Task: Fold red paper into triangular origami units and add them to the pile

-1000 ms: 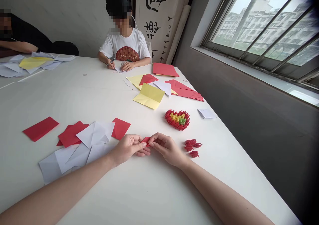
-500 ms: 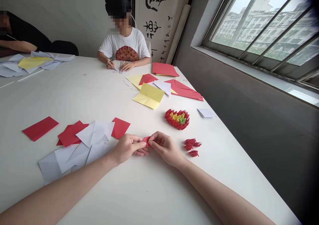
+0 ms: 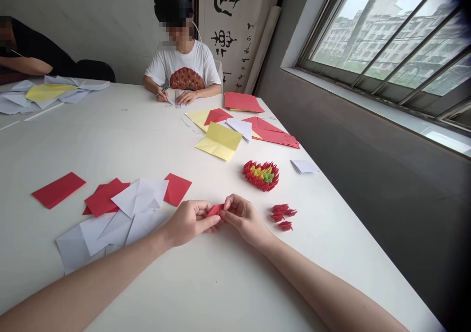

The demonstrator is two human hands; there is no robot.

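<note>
A small piece of folded red paper (image 3: pixel 215 209) is pinched between my two hands above the white table (image 3: pixel 235 283). My left hand (image 3: pixel 191 222) grips its left side with the thumb on top. On its right side, the thumb and fingers of my right hand (image 3: pixel 241 215) are closed; the fingers partly hide the paper. Several small folded red paper pieces (image 3: pixel 281 212) lie to the right of my right hand. Beyond them sits a heart-shaped origami piece (image 3: pixel 261 176) with a red border and a yellow and green middle. Left of my left hand are white paper sheets (image 3: pixel 138 197) and red paper (image 3: pixel 105 198).
Across the table a person (image 3: pixel 183 67) holds a pen over paper beside a ruler (image 3: pixel 178 99). Yellow sheets (image 3: pixel 220 141) and stacks of red paper (image 3: pixel 244 102) lie at the far right. Another person (image 3: pixel 35 47) leans at the far left near a paper pile (image 3: pixel 51 92).
More of the red paper now shows between my hands, and the fingers of my left hand have curled in under it. The right hand has shifted only slightly.
</note>
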